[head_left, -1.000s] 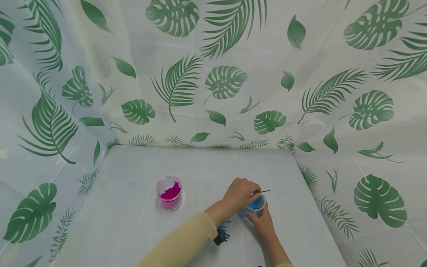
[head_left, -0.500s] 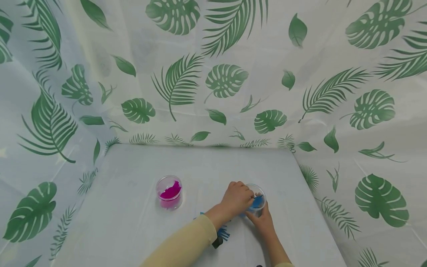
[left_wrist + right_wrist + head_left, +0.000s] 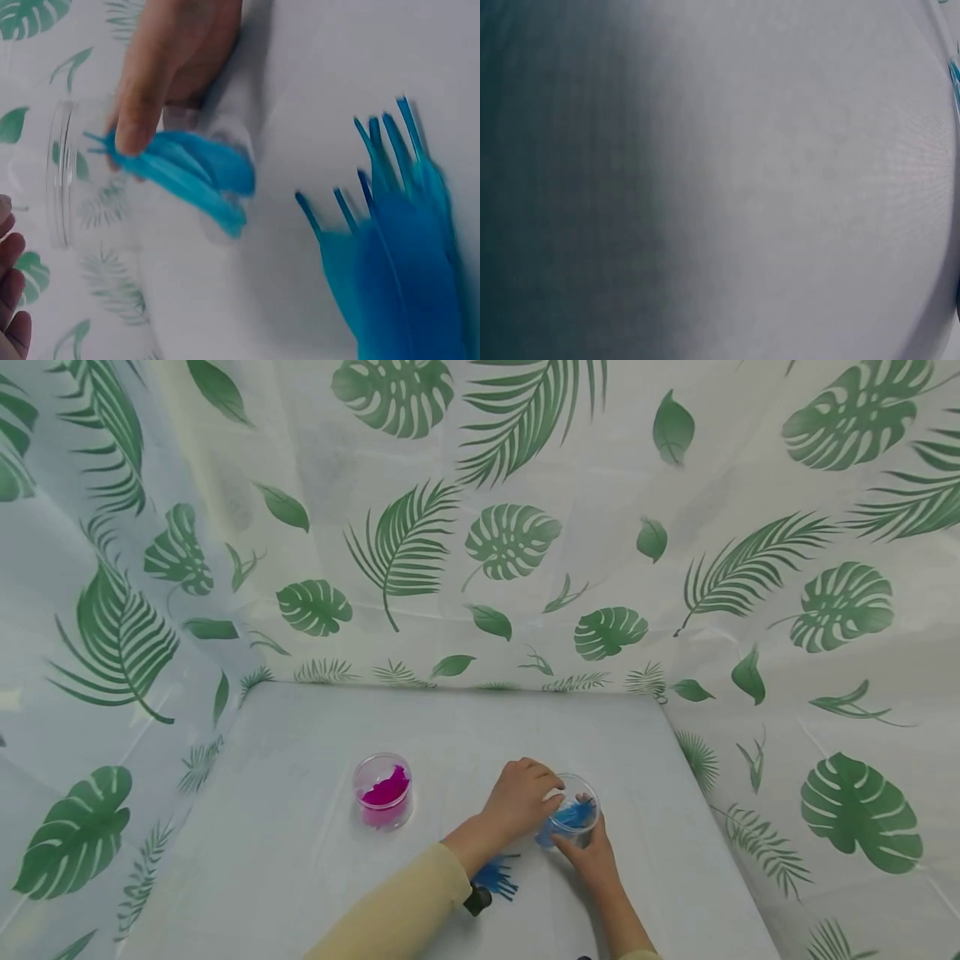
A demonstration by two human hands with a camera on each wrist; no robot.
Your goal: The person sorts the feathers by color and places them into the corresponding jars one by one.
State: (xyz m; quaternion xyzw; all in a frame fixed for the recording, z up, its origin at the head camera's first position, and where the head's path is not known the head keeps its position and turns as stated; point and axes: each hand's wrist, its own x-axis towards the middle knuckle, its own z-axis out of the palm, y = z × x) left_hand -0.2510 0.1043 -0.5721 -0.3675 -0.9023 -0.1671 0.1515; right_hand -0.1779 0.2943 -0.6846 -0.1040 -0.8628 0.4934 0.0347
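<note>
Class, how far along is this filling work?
Done, apparently: bright magenta material sits in one clear round jar. In hand: the right hand holds a second clear round jar containing slim blue feathers; the left hand is near its rim, no feather visibly held. Probably left: loose blue feathers on the white table.

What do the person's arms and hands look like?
The left sleeve is plain pale yellow, ending near the wrist; only a yellowish edge of the right sleeve shows. The left hand and right hand are ungloved. A small black object shows beside the left sleeve, possibly worn.
</note>
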